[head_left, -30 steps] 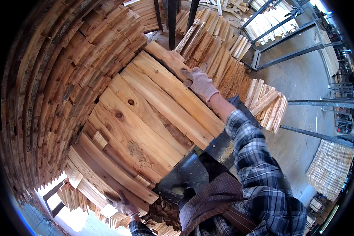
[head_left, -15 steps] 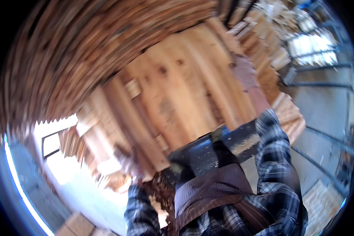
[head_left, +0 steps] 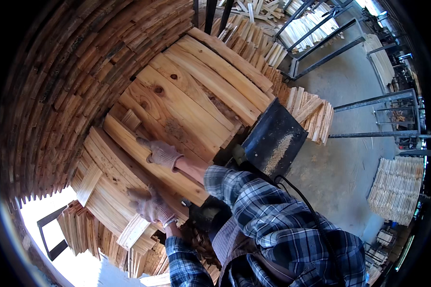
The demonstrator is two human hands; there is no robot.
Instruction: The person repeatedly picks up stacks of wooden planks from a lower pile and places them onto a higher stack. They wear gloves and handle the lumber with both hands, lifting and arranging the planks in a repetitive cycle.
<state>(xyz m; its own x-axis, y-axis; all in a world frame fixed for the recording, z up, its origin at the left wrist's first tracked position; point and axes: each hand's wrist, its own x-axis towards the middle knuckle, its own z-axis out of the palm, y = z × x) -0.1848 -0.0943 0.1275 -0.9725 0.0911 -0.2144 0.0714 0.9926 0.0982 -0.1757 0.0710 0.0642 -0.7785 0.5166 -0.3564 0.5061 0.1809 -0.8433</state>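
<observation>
My right hand [head_left: 164,155], in a pale pinkish work glove, lies over a long wooden board [head_left: 146,153], fingers stretched toward its far left and thumb apart. Nearer me, my left hand [head_left: 151,205], gloved the same way, is open, its spread fingers slightly blurred above the neighbouring boards [head_left: 110,155]. Neither hand visibly grips anything. To the right of my hands, wide knotty planks [head_left: 177,91] lie side by side, with a patch of sawdust on one. A small wood offcut [head_left: 131,119] rests near the far end of the boards.
A tall wall of stacked slats [head_left: 76,71] curves along the far left. By my feet is a black platform [head_left: 275,138] strewn with wood chips. Further right stand slat piles [head_left: 311,112], metal frames [head_left: 373,100] and a stack of pale slats [head_left: 396,189]. A black cable [head_left: 306,201] crosses my sleeve.
My right hand has left the right edge of the planks and come across to the left, near my left hand. The view has swung to the right.
</observation>
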